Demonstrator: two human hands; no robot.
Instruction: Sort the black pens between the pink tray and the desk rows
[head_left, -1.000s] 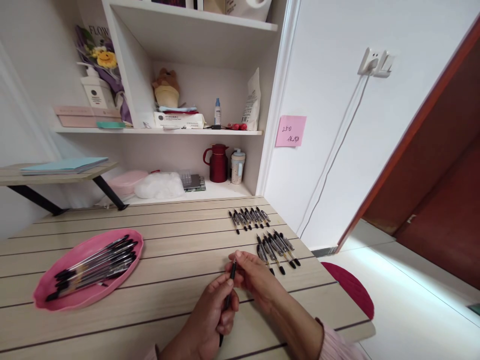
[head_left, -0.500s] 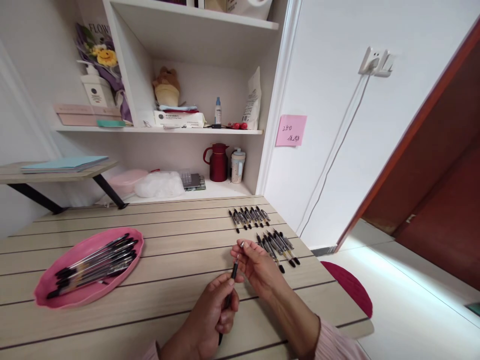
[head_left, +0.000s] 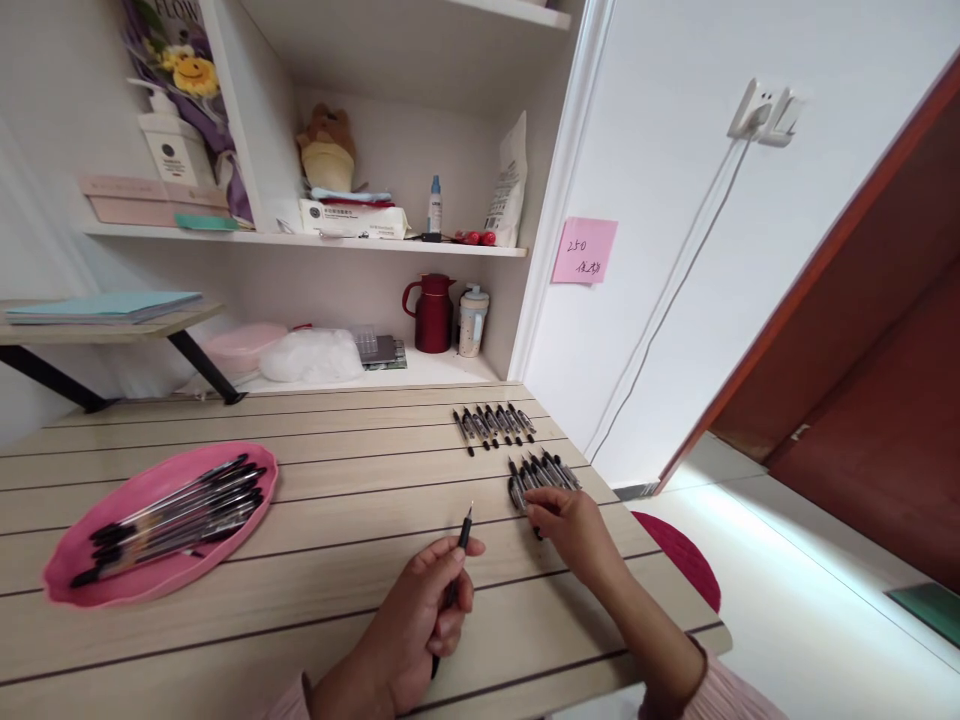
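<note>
My left hand (head_left: 424, 610) is closed round a black pen (head_left: 465, 530), which stands tilted with its thin bare tip pointing up and away from me. At the near group of pens (head_left: 546, 468), on the right of the table, my right hand (head_left: 574, 530) has its thumb and fingers pinched together at the leftmost pen. Its fingers cover whatever is between them. Behind that group lies a row of several clear and black pens (head_left: 493, 425), side by side.
A pink scalloped tray (head_left: 64, 580) with several pens stands on the left of the wooden table (head_left: 337, 560). Shelves at the back carry a dark red jug (head_left: 434, 315) and a light cup (head_left: 472, 322). A pink note (head_left: 585, 250) sticks to the wall.
My right hand has moved from the pen's tip to the right, over to the near group of pens. My left hand keeps holding the pen. The view has shifted slightly.
</note>
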